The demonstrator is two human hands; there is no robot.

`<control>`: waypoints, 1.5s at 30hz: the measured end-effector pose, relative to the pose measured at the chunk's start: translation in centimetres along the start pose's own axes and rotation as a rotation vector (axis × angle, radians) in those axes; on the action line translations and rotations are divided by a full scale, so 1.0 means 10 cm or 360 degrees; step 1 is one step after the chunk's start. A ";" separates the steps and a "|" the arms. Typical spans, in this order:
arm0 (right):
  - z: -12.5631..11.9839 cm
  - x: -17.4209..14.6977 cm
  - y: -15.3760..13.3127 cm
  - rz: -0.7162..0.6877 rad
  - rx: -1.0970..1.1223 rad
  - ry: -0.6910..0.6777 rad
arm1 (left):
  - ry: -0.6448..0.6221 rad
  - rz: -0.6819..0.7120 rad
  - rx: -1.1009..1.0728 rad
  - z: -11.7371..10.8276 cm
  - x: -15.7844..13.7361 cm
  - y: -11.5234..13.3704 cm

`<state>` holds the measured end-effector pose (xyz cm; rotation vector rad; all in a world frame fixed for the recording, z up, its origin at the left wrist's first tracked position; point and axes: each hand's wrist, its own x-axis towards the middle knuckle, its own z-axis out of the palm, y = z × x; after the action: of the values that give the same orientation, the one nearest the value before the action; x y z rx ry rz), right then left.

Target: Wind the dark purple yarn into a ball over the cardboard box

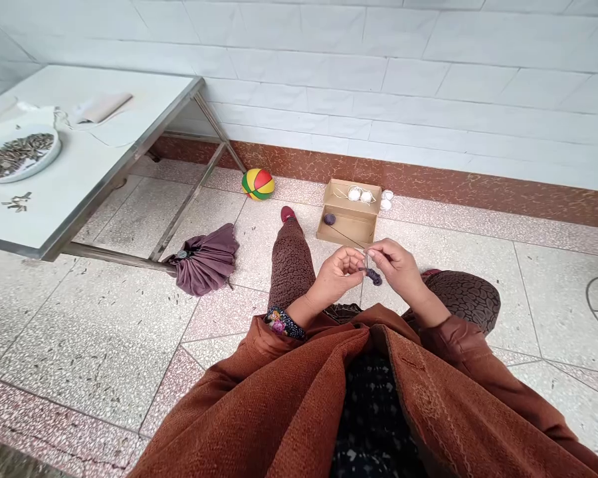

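so off to the left there's a white-topped, metal-framed table with a shallow round white dish of small brownish bits and a folded beige cloth on it, plus a pleated purple folded umbrella by its low rail and a red, yellow and green ball near the brown baseboard.

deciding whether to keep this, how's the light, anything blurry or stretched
Head view: soft, even light; head view: the table looks stretched toward the left edge; head view: left hand and right hand fairly sharp, detail on the dark yarn piece too small to read.
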<state>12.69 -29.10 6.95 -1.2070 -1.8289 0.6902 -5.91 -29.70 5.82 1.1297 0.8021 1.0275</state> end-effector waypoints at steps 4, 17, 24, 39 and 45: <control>0.25 -0.17 0.14 0.0081 0.0080 -0.0169 | 0.0103 0.0001 -0.0174 -0.04 0.01 0.01; 0.01 -0.03 0.04 -0.0004 -0.0123 0.0076 | 0.0050 0.0057 -0.0047 -0.05 0.02 0.05; 0.25 -0.38 0.04 -0.0153 -0.0031 -0.0425 | 0.0472 0.0157 0.0098 -0.14 0.06 -0.01; 0.30 -0.36 0.12 -0.0096 -0.0063 -0.0380 | 0.0224 0.0056 -0.0087 -0.08 0.02 0.06; 0.07 -0.32 -0.15 -0.0373 -0.0145 -0.0321 | 0.0467 0.0146 0.0300 -0.11 0.04 0.02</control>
<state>12.03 -32.65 6.65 -0.9867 -2.1487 0.6189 -6.88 -28.96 5.77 1.1994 1.1073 1.2324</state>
